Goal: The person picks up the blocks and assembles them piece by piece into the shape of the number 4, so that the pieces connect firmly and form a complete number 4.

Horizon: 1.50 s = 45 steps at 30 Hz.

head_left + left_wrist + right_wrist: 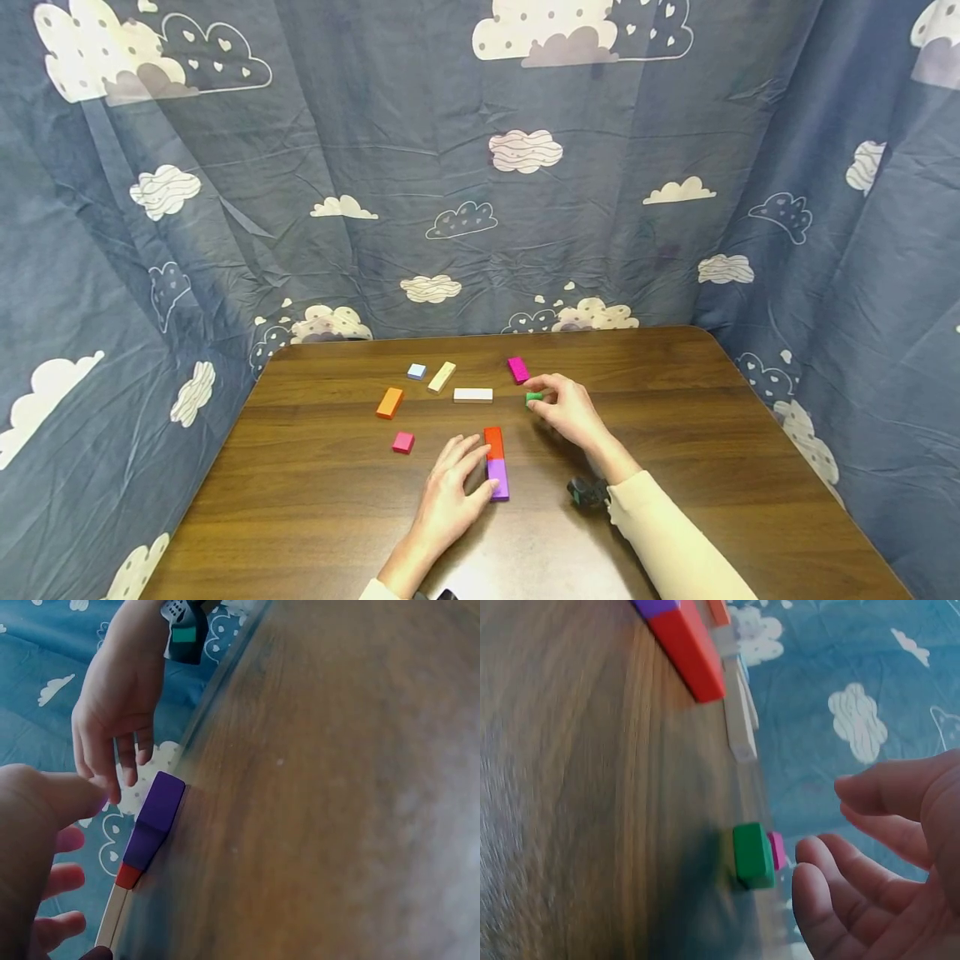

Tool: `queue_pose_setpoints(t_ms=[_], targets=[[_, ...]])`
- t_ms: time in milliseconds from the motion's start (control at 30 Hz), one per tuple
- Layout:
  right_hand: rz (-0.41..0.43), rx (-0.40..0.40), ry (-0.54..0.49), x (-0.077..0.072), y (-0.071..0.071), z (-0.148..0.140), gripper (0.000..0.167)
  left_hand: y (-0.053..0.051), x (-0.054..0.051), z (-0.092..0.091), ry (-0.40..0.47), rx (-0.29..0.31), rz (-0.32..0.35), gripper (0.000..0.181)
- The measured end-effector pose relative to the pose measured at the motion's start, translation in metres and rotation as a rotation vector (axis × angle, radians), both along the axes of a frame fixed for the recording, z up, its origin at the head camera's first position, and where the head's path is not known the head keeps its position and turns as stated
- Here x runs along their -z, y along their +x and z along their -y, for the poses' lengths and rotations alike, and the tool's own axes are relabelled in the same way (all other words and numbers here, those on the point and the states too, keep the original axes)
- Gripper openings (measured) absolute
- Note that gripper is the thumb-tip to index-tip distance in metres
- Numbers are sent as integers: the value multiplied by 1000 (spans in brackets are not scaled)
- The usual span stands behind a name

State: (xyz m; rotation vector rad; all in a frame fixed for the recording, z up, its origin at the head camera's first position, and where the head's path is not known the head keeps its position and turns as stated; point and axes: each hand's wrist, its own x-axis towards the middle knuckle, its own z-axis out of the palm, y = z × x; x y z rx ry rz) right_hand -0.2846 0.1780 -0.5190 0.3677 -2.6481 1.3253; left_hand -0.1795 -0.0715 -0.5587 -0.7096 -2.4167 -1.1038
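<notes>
A red block [493, 442] and a purple block [498, 481] lie end to end in one line on the table. Just left of them is my left hand [452, 493], its fingers spread and loosely bent, with nothing held. In the left wrist view its thumb appears close to the purple block [156, 817]; contact is unclear. My right hand [566, 408] hovers by a small green block [533, 398], thumb and fingers parted around it. From the right wrist view, the green block [754, 856] rests on the table, with a gap between it and the fingertips.
A white block [473, 396], a cream block [442, 377] and a light blue block [417, 372] lie farther back. An orange block [390, 403] and a pinkish-red block [403, 442] are on the left. Behind the green one sits a magenta block [518, 370]. Cloud-patterned curtains [390, 167] surround the wooden table [300, 500].
</notes>
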Motion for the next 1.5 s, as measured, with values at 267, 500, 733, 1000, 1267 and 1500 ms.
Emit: queue_pose_setpoints(t_ms=[267,500,733,1000,1267,1500], targets=[[-44,90,102,16,-6,-7,38,2,0,0,-79,52,95,58],[-35,105,115,24,-9,-9,40,1,2,-1,-129,50,84,61],[-19,116,132,29,-10,-9,41,2,5,-1,-160,58,87,61],[-15,116,154,29,-11,-8,39,2,5,0,-169,54,84,60],[-28,119,168,31,-13,-9,36,2,6,-1,-194,39,89,57],[-26,111,173,32,-13,-9,34,3,5,-1,-198,27,109,56]])
